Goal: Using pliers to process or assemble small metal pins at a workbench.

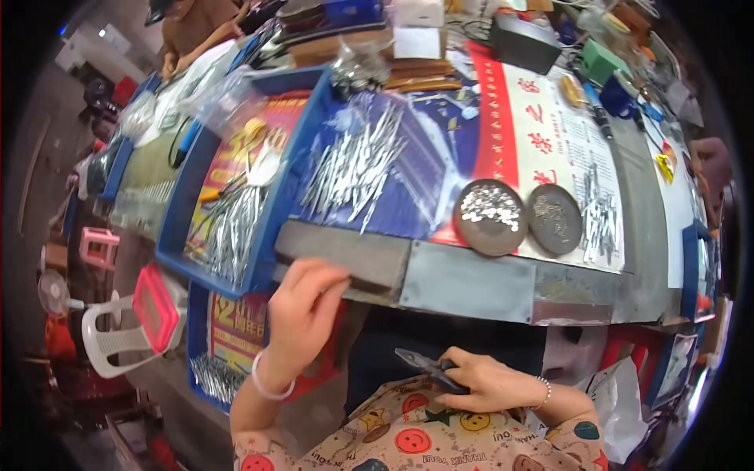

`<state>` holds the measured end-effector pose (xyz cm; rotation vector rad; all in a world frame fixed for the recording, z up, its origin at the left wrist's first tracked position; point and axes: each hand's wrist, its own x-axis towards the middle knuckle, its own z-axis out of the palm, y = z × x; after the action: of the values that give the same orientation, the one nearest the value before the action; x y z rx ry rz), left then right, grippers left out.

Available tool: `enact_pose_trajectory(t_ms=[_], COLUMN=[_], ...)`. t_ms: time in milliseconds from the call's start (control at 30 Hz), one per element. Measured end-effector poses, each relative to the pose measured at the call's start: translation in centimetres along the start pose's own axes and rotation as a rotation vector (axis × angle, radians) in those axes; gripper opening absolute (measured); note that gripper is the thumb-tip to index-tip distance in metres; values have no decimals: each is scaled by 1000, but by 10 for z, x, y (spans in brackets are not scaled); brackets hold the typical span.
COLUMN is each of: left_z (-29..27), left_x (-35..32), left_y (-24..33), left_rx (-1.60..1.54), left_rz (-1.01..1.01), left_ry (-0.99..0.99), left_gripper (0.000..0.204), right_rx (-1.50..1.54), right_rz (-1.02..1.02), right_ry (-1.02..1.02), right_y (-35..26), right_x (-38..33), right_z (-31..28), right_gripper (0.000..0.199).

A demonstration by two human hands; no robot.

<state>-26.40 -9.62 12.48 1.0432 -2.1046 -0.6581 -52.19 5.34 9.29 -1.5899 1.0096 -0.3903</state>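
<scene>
Right hand [491,385] clamped on pliers [428,366], stiff and weighty; best held by the handles. Left hand [302,302] fingers curled on tabletop [471,282] edge.

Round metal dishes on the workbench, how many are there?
2: a larger dish holding shiny bits, and touching its right side a smaller dish, both near the bench's front edge. Clutter farther back may hide more.

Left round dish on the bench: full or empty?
Partly filled. The left round dish holds a scatter of small shiny metal bits over its dark bottom, with bare rim around them. It sits flat beside a second dish.
</scene>
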Motion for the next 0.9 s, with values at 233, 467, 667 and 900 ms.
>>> enact_pose_trajectory(t_ms=[233,467,667,900], left_z=[81,91,74,87], left_x=[90,99,64,12], left_y=[-51,-52,-20,-23], left_rx=[482,454,-455,-814], left_rz=[44,84,-103,-162], left_ry=[-33,-68,-64,-7], left_gripper=[14,15,8,18], right_rx=[65,133,-44,-266], right_rz=[133,111,-101,-86], right_ry=[191,199,335,505], right_y=[17,31,11,-22], right_x=[-46,-45,-32,-2], right_z=[4,-2,-24,-50], right_gripper=[32,32,28,23])
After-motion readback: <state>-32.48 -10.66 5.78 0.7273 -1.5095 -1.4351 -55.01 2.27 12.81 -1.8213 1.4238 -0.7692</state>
